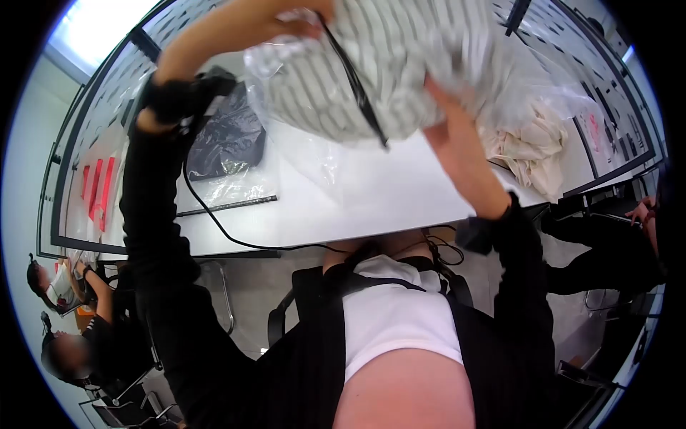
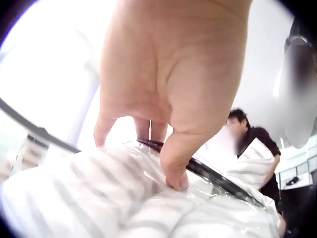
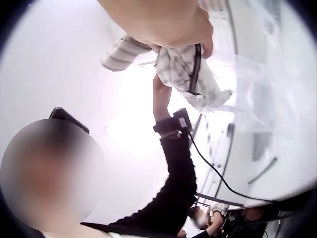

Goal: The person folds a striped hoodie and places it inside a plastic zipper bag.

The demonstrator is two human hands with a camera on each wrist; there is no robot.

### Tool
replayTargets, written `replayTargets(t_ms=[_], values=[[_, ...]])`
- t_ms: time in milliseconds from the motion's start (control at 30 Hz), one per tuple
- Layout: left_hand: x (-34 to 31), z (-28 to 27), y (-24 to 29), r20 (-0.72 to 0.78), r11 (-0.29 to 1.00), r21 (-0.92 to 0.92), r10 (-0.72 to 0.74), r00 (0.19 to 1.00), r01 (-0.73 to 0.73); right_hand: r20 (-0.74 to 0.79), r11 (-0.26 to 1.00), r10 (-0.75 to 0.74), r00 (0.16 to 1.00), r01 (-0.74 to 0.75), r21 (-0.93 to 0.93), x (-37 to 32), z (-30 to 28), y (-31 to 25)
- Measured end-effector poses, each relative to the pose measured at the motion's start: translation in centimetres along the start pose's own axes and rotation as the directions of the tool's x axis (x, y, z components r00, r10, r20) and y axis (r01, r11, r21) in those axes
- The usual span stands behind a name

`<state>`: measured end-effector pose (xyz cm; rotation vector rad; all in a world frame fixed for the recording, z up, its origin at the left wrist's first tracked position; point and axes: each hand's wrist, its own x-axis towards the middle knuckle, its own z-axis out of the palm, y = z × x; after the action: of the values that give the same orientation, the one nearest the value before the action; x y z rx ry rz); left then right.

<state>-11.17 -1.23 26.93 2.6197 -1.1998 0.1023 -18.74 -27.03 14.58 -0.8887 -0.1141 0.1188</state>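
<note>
A white-and-grey striped garment (image 1: 400,64) is lifted above the table in the head view, with clear plastic over part of it. The plastic bag has a black strip (image 1: 354,86) along its edge. My left hand (image 1: 304,18) pinches the bag's edge; in the left wrist view its thumb (image 2: 176,171) presses on the plastic beside the black strip (image 2: 218,178). On the other side my right hand (image 1: 457,129) grips the garment from below, thumb up against the cloth. The right wrist view shows the bunched garment (image 3: 178,69) below that hand (image 3: 168,25).
A dark folded garment in a clear bag (image 1: 229,143) lies at the table's left. Cream cloth (image 1: 532,146) is heaped at the right. Mesh partitions edge the white table (image 1: 357,200). A black cable (image 1: 214,222) runs from my left wrist. Other people sit on both sides.
</note>
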Motion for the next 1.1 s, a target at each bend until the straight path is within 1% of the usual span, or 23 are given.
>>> replayTargets(t_ms=[33,67,100,167,200,233,267,333,367,400,467,500,533,567,600,633,667,700,767,800,867,967,1100], values=[[2.1,2.1,1.0,-0.034,0.929,0.027,0.370,0.928,-0.369,-0.024,0.991,0.121,0.992,-0.119,0.052,-1.5,-1.9,1.0],[3.5,4.4,1.5,0.108,0.945,-0.023,0.326,0.939,-0.325,-0.045,0.966,0.242,0.969,-0.236,0.110,-2.4,-4.3,2.3],[5.0,6.7,2.1,0.248,0.972,-0.075,0.234,0.940,-0.222,-0.041,0.958,0.286,0.957,-0.287,-0.013,-2.5,-9.0,4.9],[7.5,12.7,0.8,0.241,0.923,-0.223,0.365,0.899,-0.315,-0.034,0.889,0.435,0.900,-0.435,-0.139,-3.8,-13.3,6.0],[8.3,14.7,1.2,0.310,0.952,-0.177,0.294,0.904,-0.249,-0.029,0.835,0.532,0.846,-0.530,-0.145,-4.9,-13.2,4.8],[8.9,16.1,1.2,0.388,0.949,-0.134,0.315,0.866,-0.285,-0.027,0.768,0.626,0.779,-0.623,-0.148,-6.2,-13.1,3.6],[9.7,17.1,0.9,0.458,0.942,-0.087,0.328,0.826,-0.325,0.004,0.712,0.665,0.747,-0.632,-0.307,-6.9,-13.2,2.7],[9.0,16.9,1.1,0.407,0.954,-0.125,0.299,0.863,-0.272,0.049,0.548,0.747,0.663,-0.574,-0.609,-7.4,-13.4,0.8],[8.7,16.3,0.6,0.353,0.946,-0.199,0.314,0.881,-0.257,0.096,0.491,0.780,0.619,-0.508,-0.708,-7.5,-13.3,-0.5],[7.9,15.7,0.0,0.244,0.955,-0.148,0.289,0.926,-0.259,0.112,0.451,0.786,0.608,-0.439,-0.777,-7.3,-12.4,-2.1],[4.4,12.9,0.0,0.000,0.992,-0.065,0.111,0.994,-0.111,0.145,0.366,0.800,0.582,-0.281,-0.887,-6.8,-10.6,-5.1],[2.1,11.7,0.5,-0.131,0.996,-0.085,0.009,0.991,-0.021,0.160,0.451,0.722,0.673,-0.281,-0.847,-6.3,-10.5,-5.4],[-0.4,11.0,1.5,-0.202,0.970,-0.145,-0.224,0.954,0.197,0.170,0.490,0.660,0.732,-0.248,-0.836,-5.6,-10.1,-5.7],[-2.9,10.7,2.2,-0.253,0.902,-0.170,-0.428,0.868,0.396,0.171,0.532,0.621,0.765,-0.251,-0.808,-4.6,-10.0,-5.5],[-5.4,11.0,2.0,-0.268,0.821,-0.167,-0.571,0.776,0.546,0.171,0.574,0.579,0.797,-0.250,-0.780,-3.4,-9.9,-5.3],[-8.1,12.2,2.2,-0.309,0.735,-0.260,-0.678,0.667,0.626,0.163,0.592,0.569,0.806,-0.264,-0.761,-2.3,-9.7,-4.6],[-11.0,13.7,2.2,-0.222,0.668,-0.238,-0.744,0.630,0.705,0.154,0.610,0.559,0.815,-0.278,-0.742,-1.3,-9.5,-3.6],[-13.3,15.0,2.4,-0.013,0.507,-0.267,-0.853,0.522,0.820,0.146,0.626,0.549,0.823,-0.289,-0.724,-0.3,-9.5,-2.6],[-15.8,17.3,4.6,0.313,0.294,-0.399,-0.847,0.430,0.869,0.130,0.636,0.551,0.824,-0.315,-0.704,1.8,-10.0,0.0],[-17.6,19.7,4.3,0.355,0.303,-0.434,-0.808,0.470,0.849,0.121,0.641,0.553,0.824,-0.328,-0.694,2.7,-9.9,0.8],[-16.9,20.8,5.9,0.233,0.336,-0.591,-0.799,0.554,0.733,0.037,0.622,0.587,0.809,-0.421,-0.661,3.7,-8.7,1.7],[-14.1,22.1,6.0,0.283,-0.047,-0.902,-0.814,0.507,0.428,-0.020,0.610,0.558,0.829,-0.427,-0.668,4.4,-7.6,2.8],[-11.7,22.1,4.1,0.218,-0.066,-0.958,-0.802,0.556,0.281,0.064,0.658,0.526,0.848,-0.358,-0.663,5.1,-8.6,4.7]])
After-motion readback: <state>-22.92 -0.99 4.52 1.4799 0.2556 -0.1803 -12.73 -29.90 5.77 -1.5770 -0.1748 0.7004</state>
